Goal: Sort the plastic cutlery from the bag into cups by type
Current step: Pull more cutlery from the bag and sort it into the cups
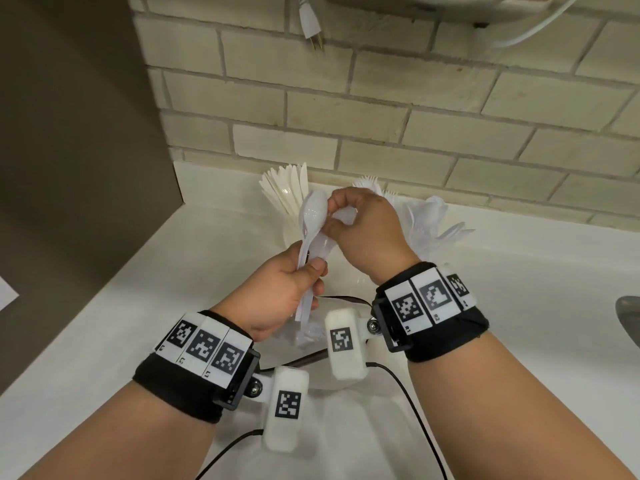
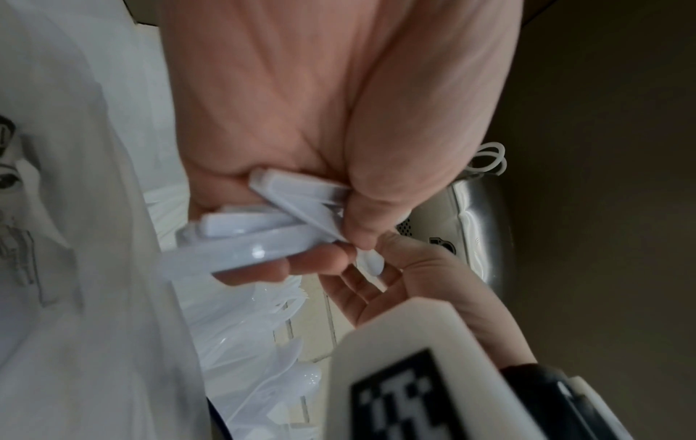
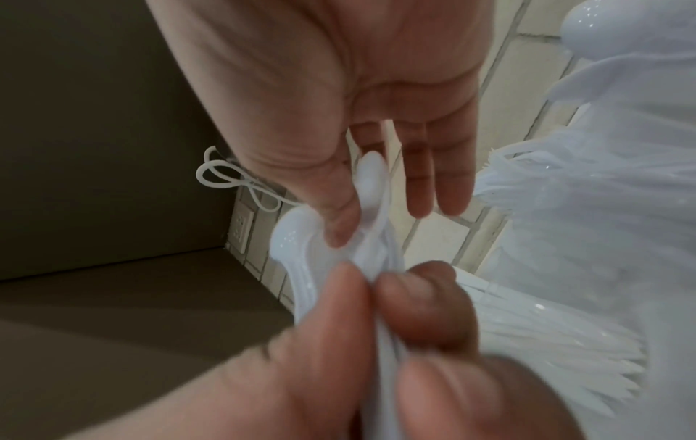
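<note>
My left hand [image 1: 311,271] grips a bunch of white plastic spoons [image 1: 313,220] by their handles, bowls pointing up. My right hand [image 1: 334,211] pinches the bowl of one spoon [image 3: 371,178] between thumb and forefinger; its other fingers [image 3: 433,178] stay straight. In the left wrist view the spoon handles [image 2: 271,232] cross in my curled fingers. Behind the hands, three clear cups stand against the wall: knives [image 1: 287,188], forks [image 1: 374,188] and spoons [image 1: 429,220]. A clear bag [image 1: 308,336] with more cutlery lies below my hands, partly hidden.
The white counter [image 1: 519,289] ends at a brick wall. A brown panel [image 1: 69,168] closes off the left side. A metal sink edge [image 1: 628,320] shows at the right. Black cables [image 1: 408,393] trail across the counter near my wrists.
</note>
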Motion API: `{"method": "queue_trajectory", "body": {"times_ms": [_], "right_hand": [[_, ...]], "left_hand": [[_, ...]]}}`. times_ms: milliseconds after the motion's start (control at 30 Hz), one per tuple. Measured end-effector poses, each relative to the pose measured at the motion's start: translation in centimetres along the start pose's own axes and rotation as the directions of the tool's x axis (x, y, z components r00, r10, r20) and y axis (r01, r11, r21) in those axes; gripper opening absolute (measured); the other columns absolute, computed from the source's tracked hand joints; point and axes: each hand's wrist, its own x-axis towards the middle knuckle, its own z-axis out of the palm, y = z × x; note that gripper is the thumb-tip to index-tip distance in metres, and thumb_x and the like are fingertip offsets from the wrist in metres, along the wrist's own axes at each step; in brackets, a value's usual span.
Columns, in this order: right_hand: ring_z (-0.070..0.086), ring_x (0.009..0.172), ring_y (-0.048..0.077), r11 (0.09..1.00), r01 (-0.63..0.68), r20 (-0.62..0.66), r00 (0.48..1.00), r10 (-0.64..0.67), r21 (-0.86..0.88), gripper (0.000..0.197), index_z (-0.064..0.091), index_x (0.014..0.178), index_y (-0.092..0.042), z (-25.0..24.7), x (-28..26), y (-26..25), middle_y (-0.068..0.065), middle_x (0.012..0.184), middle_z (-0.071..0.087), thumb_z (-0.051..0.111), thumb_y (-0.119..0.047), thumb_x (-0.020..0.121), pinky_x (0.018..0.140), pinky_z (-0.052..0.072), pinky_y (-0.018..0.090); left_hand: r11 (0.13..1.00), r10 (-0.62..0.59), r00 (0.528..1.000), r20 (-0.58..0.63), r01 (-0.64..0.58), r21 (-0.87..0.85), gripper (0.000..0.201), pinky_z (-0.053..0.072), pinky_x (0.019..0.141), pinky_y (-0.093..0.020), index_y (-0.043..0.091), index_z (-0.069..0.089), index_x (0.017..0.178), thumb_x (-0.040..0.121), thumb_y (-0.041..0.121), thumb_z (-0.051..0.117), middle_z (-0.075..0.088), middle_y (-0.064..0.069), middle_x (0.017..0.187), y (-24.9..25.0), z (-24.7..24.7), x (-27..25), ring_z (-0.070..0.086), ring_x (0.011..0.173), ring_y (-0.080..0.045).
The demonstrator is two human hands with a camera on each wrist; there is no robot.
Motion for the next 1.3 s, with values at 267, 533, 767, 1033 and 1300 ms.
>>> {"method": "queue_trajectory", "body": {"times_ms": [267,533,767,1033,1300], "right_hand": [[0.056,0.066,0.003,0.988,0.095,-0.220,0.973,-0.067,0.118,0.025,0.050,0.077,-0.026,-1.8,2.4,-1.4,-0.009,0.074,0.060,0.058,-0.007,0.091,0.064,0.044,0.013],[0.067,0.061,0.013,0.965,0.226,-0.575,0.810,-0.110,0.134,0.022,0.041,0.084,-0.030,-6.1,4.7,-2.1,0.005,0.084,0.066,0.049,-0.013,0.096,0.055,0.052,0.021],[0.059,0.065,0.022,0.940,0.133,-0.453,0.849,-0.271,-0.313,0.010,0.051,0.102,-0.012,-5.8,5.8,3.7,-0.002,0.075,0.060,0.043,-0.014,0.096,0.058,0.046,0.028],[0.057,0.072,0.031,0.815,-0.061,-0.214,0.974,-0.078,-0.577,0.021,0.055,0.112,-0.012,-3.7,5.6,8.5,0.013,0.075,0.063,0.041,-0.018,0.098,0.061,0.044,0.035],[0.046,0.128,0.024,0.845,-0.085,-0.152,0.988,0.005,-0.527,0.049,0.056,0.133,-0.020,-4.7,5.3,7.5,0.004,0.134,0.058,0.043,-0.001,0.090,0.105,0.038,0.027]], "left_hand": [[0.999,-0.011,1.000,0.021,0.010,0.050,0.012,0.043,0.065,-0.032,0.016,0.054,0.104,0.095,0.022,0.049,0.052,0.001,0.084,-0.4,-0.3,0.1,0.047,0.068,-0.012],[0.949,-0.084,0.993,0.083,0.105,-0.298,0.031,0.043,0.056,-0.028,0.006,0.060,0.114,0.088,0.019,0.051,0.052,0.000,0.075,-0.5,-1.2,0.2,0.044,0.056,-0.013],[0.946,-0.133,0.989,0.063,0.146,-0.291,0.045,0.024,0.038,-0.018,0.010,0.058,0.118,0.083,0.038,0.056,0.041,0.005,0.064,0.0,-1.6,0.3,0.027,0.045,-0.006],[0.950,-0.115,0.991,0.062,0.128,-0.286,0.032,0.038,0.046,-0.025,0.005,0.058,0.118,0.092,0.021,0.053,0.039,0.000,0.063,0.3,-0.9,0.7,0.037,0.049,-0.011],[0.988,-0.108,0.994,-0.013,0.105,-0.116,0.022,0.051,0.072,-0.036,0.016,0.060,0.112,0.097,0.024,0.048,0.049,0.002,0.070,0.0,-0.4,0.7,0.055,0.065,-0.014]]}}
